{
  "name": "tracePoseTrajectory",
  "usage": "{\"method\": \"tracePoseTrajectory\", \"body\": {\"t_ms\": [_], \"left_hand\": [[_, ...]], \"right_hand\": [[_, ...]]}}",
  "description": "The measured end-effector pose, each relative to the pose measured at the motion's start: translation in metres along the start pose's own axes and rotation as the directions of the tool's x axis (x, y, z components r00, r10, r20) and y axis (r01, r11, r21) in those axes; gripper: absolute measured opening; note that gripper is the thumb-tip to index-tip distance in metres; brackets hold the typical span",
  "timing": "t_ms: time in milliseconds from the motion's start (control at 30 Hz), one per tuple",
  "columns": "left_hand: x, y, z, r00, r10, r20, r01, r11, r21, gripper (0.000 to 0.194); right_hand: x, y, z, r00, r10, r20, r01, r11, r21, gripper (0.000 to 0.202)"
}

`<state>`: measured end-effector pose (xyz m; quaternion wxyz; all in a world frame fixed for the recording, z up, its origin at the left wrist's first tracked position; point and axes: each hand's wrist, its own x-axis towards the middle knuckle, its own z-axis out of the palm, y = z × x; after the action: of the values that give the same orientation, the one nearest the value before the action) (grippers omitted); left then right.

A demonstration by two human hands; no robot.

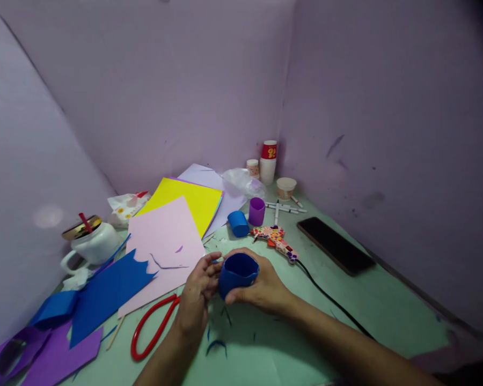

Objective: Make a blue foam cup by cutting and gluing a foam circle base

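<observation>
My right hand [265, 287] is wrapped round a dark blue paper tube [229, 284], thumb on its near side, its open mouth tilted up toward me. Beside the tube's left wall is my left hand [203, 281], fingers partly spread and loosely curled; whether the fingertips touch the tube is hard to make out. Just beyond the hands a second blue tube [237, 224] lies tipped, next to an upright purple tube [257, 212]. Red-handled scissors [153, 329] lie left of my left wrist, their blades hidden. Blue scraps [217, 343] are scattered below the hands.
A floral glue gun [276, 241] with a black cord lies right of centre, near a phone [336, 245] and markers [282, 208]. Pink [165, 230], yellow [189, 195] and blue sheets [108, 295] cover the left. A white mug [99, 244] and paper cups [268, 169] stand by the walls.
</observation>
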<state>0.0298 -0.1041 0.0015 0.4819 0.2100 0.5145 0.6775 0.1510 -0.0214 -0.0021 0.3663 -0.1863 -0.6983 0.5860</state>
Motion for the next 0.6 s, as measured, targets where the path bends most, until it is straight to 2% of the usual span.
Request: {"method": "tracePoseTrajectory", "body": {"t_ms": [133, 300, 467, 600], "left_hand": [[-0.002, 0.002, -0.002, 0.987, 0.072, 0.143, -0.094, 0.985, 0.148, 0.063], [-0.014, 0.003, 0.007, 0.977, 0.122, 0.176, -0.196, 0.845, 0.498, 0.048], [-0.017, 0.001, 0.011, 0.974, 0.2, 0.105, -0.225, 0.813, 0.537, 0.046], [-0.018, -0.003, 0.011, 0.971, 0.222, 0.094, -0.237, 0.812, 0.533, 0.045]], "right_hand": [[0.003, -0.002, -0.002, 0.995, -0.07, -0.069, 0.065, 0.995, -0.07, 0.051], [0.002, 0.001, -0.002, 0.995, -0.084, -0.059, 0.081, 0.995, -0.053, 0.041], [0.003, 0.003, -0.004, 0.983, -0.164, -0.079, 0.16, 0.986, -0.047, 0.039], [0.002, 0.001, -0.005, 0.983, -0.16, -0.088, 0.153, 0.985, -0.078, 0.047]]}}
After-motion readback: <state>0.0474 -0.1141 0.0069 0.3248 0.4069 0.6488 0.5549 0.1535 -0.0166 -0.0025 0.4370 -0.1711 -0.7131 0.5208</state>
